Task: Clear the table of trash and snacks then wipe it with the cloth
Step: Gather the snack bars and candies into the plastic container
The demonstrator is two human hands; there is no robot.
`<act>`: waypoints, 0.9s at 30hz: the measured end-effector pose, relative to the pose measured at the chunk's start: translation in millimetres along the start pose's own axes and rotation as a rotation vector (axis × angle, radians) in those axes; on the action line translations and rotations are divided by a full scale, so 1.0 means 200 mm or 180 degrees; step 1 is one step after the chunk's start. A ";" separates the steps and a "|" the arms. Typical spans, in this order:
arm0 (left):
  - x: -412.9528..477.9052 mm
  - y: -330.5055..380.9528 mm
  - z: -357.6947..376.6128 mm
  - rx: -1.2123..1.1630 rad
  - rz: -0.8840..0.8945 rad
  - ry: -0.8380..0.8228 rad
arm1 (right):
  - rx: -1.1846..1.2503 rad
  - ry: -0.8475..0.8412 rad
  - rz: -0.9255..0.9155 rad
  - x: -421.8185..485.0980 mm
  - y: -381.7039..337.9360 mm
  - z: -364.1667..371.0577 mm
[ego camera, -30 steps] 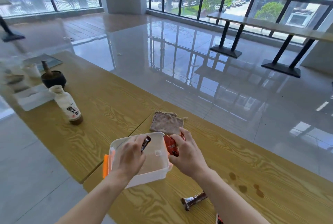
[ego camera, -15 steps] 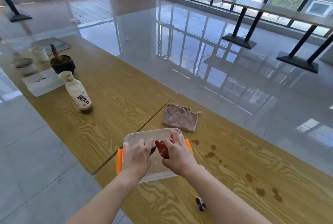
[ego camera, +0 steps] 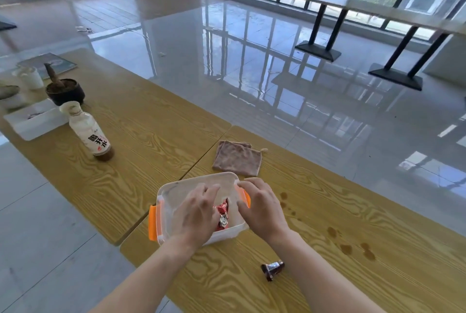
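Head view, lower centre of frame: clear plastic container [ego camera: 168, 196] with orange side latches, resting on the wooden table [ego camera: 315, 212] near its left end. Left hand [ego camera: 199, 214] held over the container's open top, fingers spread and loose, gripping nothing visible. Right hand [ego camera: 262, 206] at the container's right rim, fingers curled over the edge beside the right-hand latch; whether closed on the rim or merely touching it cannot be told. Red-wrapped snacks [ego camera: 222, 214] lying inside the container, between the two hands, partly hidden by the left hand. Dark-wrapped snack [ego camera: 272, 268] lying on the table toward the bottom of the frame, just beside the right forearm and apart from the container. Folded brown cloth [ego camera: 237, 159] flat on the table just above the container, not touching it. Brown spill marks [ego camera: 353, 247] scattered on the wood to the right of the hands. Left of frame, on an adjoining table butted against the first: white bottle [ego camera: 88, 133] with dark liquid at its base, standing upright; dark bowl [ego camera: 65, 90] holding a brown object, white tray [ego camera: 35, 121] and white cup [ego camera: 31, 77] in the upper left.
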State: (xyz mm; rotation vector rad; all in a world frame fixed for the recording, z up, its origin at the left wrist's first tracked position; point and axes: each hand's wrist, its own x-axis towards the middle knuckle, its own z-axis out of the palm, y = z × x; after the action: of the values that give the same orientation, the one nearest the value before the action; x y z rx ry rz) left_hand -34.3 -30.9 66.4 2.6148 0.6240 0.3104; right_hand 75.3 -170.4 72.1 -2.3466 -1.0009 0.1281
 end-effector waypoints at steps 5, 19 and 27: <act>-0.01 0.20 0.05 -0.0155 0.0528 0.0084 | -0.0080 0.0104 0.0428 -0.15 0.17 -0.16; -0.13 0.59 0.45 0.0355 0.0989 -0.0897 | -0.0253 -0.0177 0.1427 -0.61 0.62 -0.28; -0.17 0.57 0.70 0.0526 0.0683 -0.1689 | -0.0553 -0.0959 0.2030 -0.82 0.72 -0.13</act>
State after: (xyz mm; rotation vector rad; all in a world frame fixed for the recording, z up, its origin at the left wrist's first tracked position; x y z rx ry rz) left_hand 21.3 -188.9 -8.9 2.7532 0.1929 -0.3825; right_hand 57.2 -375.4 -6.1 -2.7861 -0.3583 0.6784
